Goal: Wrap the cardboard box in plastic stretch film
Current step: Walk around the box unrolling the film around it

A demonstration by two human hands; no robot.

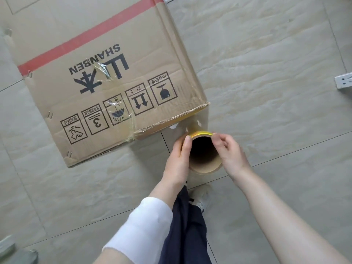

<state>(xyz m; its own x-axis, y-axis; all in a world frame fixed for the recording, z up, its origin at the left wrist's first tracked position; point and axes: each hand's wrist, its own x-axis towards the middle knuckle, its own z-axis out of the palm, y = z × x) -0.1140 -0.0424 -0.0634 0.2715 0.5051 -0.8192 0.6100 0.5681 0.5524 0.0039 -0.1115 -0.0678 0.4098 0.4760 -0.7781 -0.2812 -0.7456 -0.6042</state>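
Both hands grip the stretch film roll (204, 164) upright at its tube rim, left hand (180, 153) and right hand (229, 151) curled round it, just beside the cardboard box (106, 73) corner on the tiled floor (266, 63).

Both arms are extended forward and down. The left hand (180, 153) is curled round the film roll (205, 168) (thumb laid on its rim); the right hand (229, 151) is pinched on the opposite rim.
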